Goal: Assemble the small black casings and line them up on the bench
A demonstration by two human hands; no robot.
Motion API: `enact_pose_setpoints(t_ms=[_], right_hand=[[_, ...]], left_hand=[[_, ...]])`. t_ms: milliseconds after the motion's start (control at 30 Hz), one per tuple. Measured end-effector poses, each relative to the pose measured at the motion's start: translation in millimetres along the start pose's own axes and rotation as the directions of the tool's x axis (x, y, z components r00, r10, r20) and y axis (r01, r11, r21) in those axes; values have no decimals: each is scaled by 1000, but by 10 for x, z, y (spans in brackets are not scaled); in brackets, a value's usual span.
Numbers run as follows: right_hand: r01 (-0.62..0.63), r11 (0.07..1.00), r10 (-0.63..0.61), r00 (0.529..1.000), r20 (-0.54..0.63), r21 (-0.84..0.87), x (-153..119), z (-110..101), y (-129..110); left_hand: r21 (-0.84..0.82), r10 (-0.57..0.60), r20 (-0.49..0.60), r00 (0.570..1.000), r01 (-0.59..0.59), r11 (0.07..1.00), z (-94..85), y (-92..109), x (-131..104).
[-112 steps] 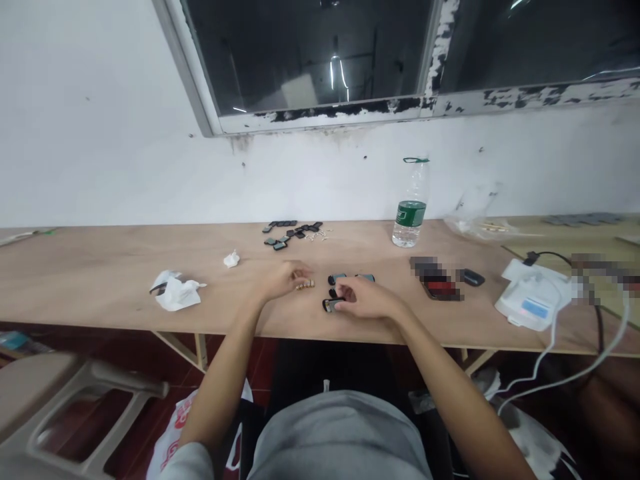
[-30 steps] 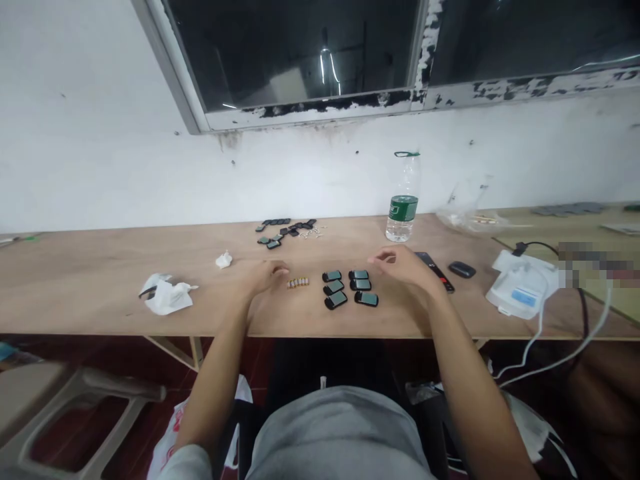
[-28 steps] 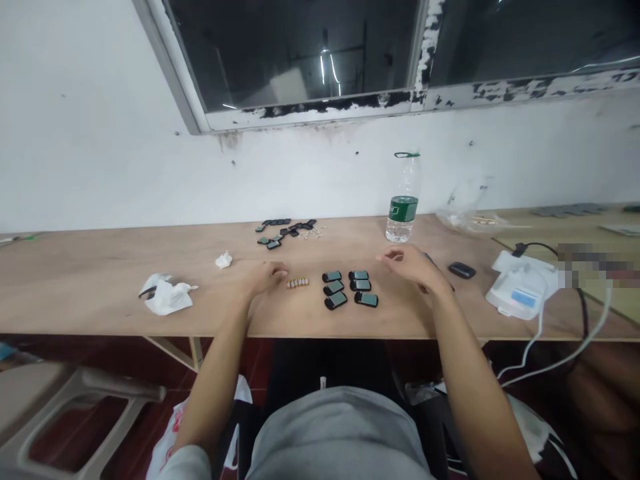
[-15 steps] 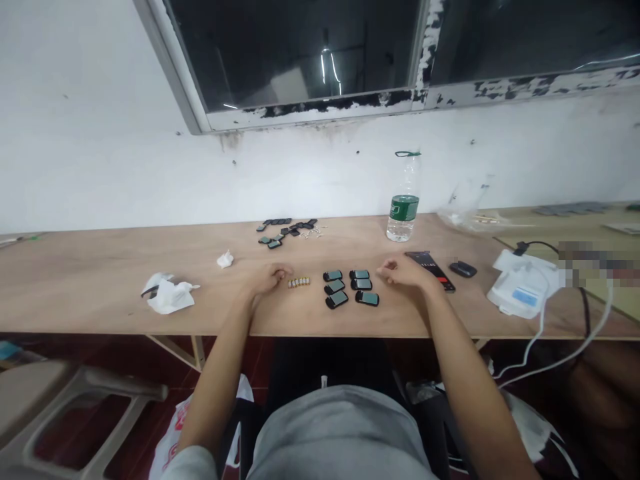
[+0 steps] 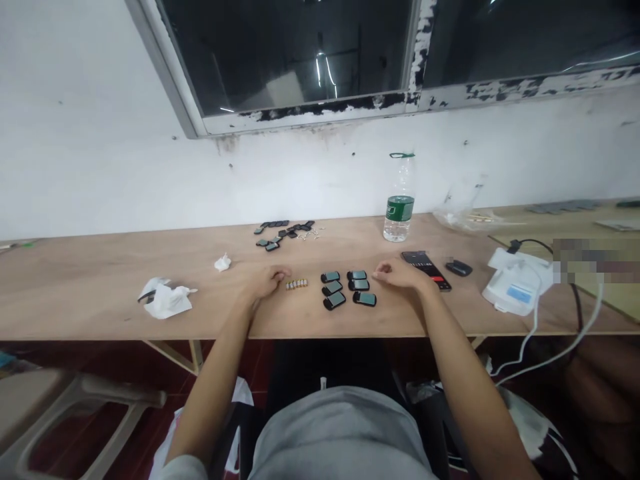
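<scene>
My left hand [image 5: 269, 279] rests on the wooden table with curled fingers, just left of a short row of small gold-and-silver parts [image 5: 297, 284]. To the right of that row lie several dark oval pieces with grey-green faces [image 5: 335, 300], set out in two columns. Beside the right column is my right hand [image 5: 393, 273], its fingers loosely bent and the thumb near the forefinger. I cannot make out anything in either hand. Farther back is a loose cluster of similar dark pieces [image 5: 273, 245] with small pale bits [image 5: 308, 235] beside it.
A phone [image 5: 427, 269] and a black oval object [image 5: 459, 268] lie right of my right hand. Behind stands a water bottle [image 5: 399, 208]. A white device [image 5: 515, 283] with cables sits at the right. Crumpled tissues [image 5: 170, 301] lie at the left.
The whole view has shifted slightly. Both hands stay in nearly the same places beside the parts, and the pieces on the table keep their arrangement.
</scene>
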State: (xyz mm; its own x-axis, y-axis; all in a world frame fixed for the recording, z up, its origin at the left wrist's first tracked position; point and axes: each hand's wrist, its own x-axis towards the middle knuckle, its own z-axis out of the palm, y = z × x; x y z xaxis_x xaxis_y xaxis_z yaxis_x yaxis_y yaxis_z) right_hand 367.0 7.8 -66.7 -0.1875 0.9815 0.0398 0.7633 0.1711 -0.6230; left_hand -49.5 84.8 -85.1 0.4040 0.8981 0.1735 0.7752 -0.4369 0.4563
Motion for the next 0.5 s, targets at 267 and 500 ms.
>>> enact_pose_setpoints(t_ms=[267,500], right_hand=[[77,997,-78,997,10,25,36,34,18],[203,978,-204,979,20,45,76,118,15]], left_hand=[[-12,-1,-27,1000,1,1000,-14,-18,-19],[27,-34,8,999,34,999,-91,84,-48]])
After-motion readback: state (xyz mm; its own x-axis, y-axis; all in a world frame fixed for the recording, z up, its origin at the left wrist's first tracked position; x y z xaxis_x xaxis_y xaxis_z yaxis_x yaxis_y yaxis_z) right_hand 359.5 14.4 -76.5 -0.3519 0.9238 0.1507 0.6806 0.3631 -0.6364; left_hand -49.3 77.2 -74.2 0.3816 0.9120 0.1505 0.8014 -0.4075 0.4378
